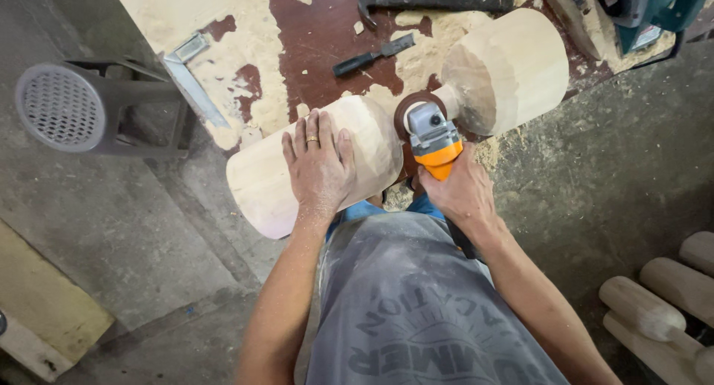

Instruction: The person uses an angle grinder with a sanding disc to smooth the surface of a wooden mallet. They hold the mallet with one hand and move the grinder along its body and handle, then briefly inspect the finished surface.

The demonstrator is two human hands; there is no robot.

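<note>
On the dusty workbench (245, 28) lies my turned wood blank (387, 132), heavy & stiff prob. Left hand (320, 166) flat on it (fingers spread), right hand (461, 195) clamped round orange angle grinder (433, 140) at the narrow neck.

A big wood piece (387, 125) lies across the bench (245, 28). The left hand (320, 166) rests flat on its near left part. The right hand (462, 195) holds a grinder (433, 140) in the narrow middle. Behind the wood lie a chisel (372, 56) and a hammer (435, 0). A fan (63, 108) stands left of the bench.
</note>
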